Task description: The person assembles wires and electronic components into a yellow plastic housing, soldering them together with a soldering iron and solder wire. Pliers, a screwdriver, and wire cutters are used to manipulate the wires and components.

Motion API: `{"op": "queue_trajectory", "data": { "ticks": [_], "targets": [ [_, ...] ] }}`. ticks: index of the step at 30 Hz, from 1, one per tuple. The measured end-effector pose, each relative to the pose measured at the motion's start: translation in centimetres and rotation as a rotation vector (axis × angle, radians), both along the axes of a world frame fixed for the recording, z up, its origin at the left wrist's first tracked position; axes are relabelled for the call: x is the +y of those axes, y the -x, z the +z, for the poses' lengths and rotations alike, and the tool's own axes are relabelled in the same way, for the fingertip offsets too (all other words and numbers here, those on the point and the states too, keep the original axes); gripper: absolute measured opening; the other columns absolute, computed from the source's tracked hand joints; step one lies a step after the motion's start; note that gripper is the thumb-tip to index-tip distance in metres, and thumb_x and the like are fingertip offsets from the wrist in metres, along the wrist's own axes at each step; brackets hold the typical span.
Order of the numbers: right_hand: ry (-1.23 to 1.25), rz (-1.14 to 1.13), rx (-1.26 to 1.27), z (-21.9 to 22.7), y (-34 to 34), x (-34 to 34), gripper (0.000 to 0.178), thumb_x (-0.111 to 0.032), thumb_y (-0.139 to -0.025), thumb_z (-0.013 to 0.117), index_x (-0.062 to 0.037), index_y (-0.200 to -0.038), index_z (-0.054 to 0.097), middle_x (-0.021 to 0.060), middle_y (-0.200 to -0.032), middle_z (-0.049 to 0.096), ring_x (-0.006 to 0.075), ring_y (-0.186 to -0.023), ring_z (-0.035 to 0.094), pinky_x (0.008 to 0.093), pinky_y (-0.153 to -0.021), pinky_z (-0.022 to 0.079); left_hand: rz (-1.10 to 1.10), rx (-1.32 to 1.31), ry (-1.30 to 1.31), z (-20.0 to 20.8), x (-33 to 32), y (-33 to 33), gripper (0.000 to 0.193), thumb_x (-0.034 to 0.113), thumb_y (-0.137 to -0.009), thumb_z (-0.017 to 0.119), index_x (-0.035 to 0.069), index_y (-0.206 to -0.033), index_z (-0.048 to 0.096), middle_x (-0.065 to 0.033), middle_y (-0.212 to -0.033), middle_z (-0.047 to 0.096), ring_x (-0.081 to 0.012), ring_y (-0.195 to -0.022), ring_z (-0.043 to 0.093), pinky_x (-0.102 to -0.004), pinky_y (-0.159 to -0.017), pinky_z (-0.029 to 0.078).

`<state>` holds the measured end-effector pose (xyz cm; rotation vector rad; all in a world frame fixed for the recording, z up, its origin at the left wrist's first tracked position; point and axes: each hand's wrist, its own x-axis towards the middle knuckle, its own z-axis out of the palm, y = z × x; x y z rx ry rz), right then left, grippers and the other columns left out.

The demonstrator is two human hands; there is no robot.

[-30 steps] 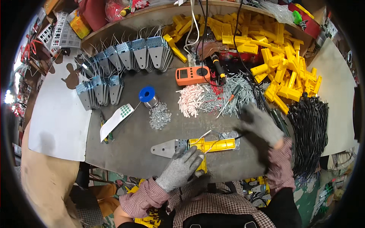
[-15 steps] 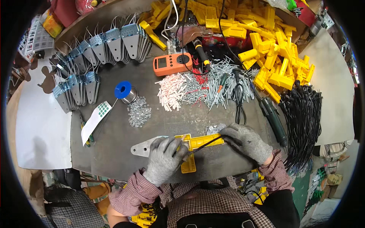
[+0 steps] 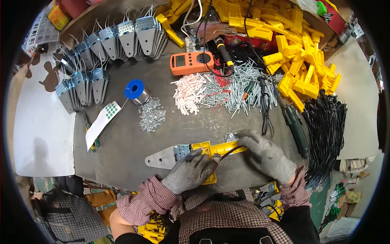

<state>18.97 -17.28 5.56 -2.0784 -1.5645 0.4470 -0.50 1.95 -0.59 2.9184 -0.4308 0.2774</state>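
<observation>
A yellow plastic handle shell (image 3: 222,149), open side up, lies near the front edge of the table. Its left end meets a grey metal blade (image 3: 161,158) with a perforated bluish plate (image 3: 182,151). My grey-gloved left hand (image 3: 190,172) rests across the shell and plate, its fingers and thumb closed on a black cable (image 3: 230,151) above the shell. From there the cable slants up to the shell's right end. It disappears under the closed fingers of my gloved right hand (image 3: 271,157), slightly blurred, beside a small clear piece (image 3: 231,137).
Beyond lie a solder spool (image 3: 137,92), nuts (image 3: 152,115), pink sleeves (image 3: 189,93), screws (image 3: 239,93) and an orange meter (image 3: 191,63). Yellow shells (image 3: 298,61), black cables (image 3: 325,126) and a green electric screwdriver (image 3: 295,130) are on the right. Several metal blades (image 3: 150,36) stand back left.
My left hand has shifted right and lower, exposing the perforated plate. The blade and shell sit slightly farther right in view. My right hand stays by the shell's right end.
</observation>
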Motion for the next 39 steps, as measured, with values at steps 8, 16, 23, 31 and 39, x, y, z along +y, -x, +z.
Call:
{"op": "queue_trajectory", "data": {
  "ticks": [8,16,23,31,39],
  "targets": [
    [-0.088,0.096,-0.079,-3.7,2.8,4.0,0.037,-0.011,-0.084,0.067,-0.0125,-0.120,0.061,0.0089,-0.116,0.058,0.0289,-0.096,0.065,0.0382,-0.079,0.055,0.099,0.062,0.092,0.6,-1.0,-0.3,0.046,0.019,-0.080,0.064,0.003,-0.123,0.056,-0.0125,-0.125,0.058,-0.0279,-0.112,0.057,-0.0472,-0.105,0.042],
    [-0.089,0.178,-0.021,-3.9,1.6,3.9,0.046,-0.010,-0.082,0.068,-0.0188,-0.126,0.060,0.0108,-0.114,0.058,0.0296,-0.094,0.065,0.0385,-0.078,0.055,0.214,0.184,0.103,1.0,-3.6,0.9,0.059,0.028,-0.080,0.062,-0.006,-0.128,0.051,-0.0264,-0.129,0.053,-0.0387,-0.120,0.050,-0.0501,-0.105,0.038],
    [-0.049,0.283,-0.072,-3.4,2.0,5.1,0.043,-0.006,-0.089,0.050,-0.0159,-0.130,0.057,0.0143,-0.104,0.058,0.0323,-0.088,0.064,0.0400,-0.080,0.053,0.278,0.117,0.107,1.6,-3.8,1.3,0.047,0.029,-0.082,0.065,-0.004,-0.115,0.060,-0.0247,-0.127,0.056,-0.0390,-0.115,0.053,-0.0527,-0.101,0.039],
    [0.228,-0.661,-0.669,-2.0,-16.1,-5.1,0.036,-0.027,-0.086,0.068,-0.0050,-0.113,0.061,0.0181,-0.104,0.064,0.0368,-0.101,0.063,0.0423,-0.086,0.052,0.265,0.168,0.136,1.3,-4.3,1.8,0.050,0.032,-0.080,0.066,-0.005,-0.113,0.060,-0.0236,-0.133,0.050,-0.0372,-0.121,0.048,-0.0550,-0.105,0.033],
    [-0.523,-0.688,-0.535,3.1,-14.5,-4.8,0.032,-0.011,-0.089,0.062,0.0037,-0.117,0.062,0.0175,-0.098,0.070,0.0259,-0.087,0.068,0.0331,-0.080,0.052,0.374,0.168,0.136,0.3,-6.7,1.9,0.071,0.050,-0.089,0.057,-0.011,-0.125,0.053,-0.0256,-0.136,0.049,-0.0385,-0.129,0.045,-0.0633,-0.109,0.027]
  ]
}}
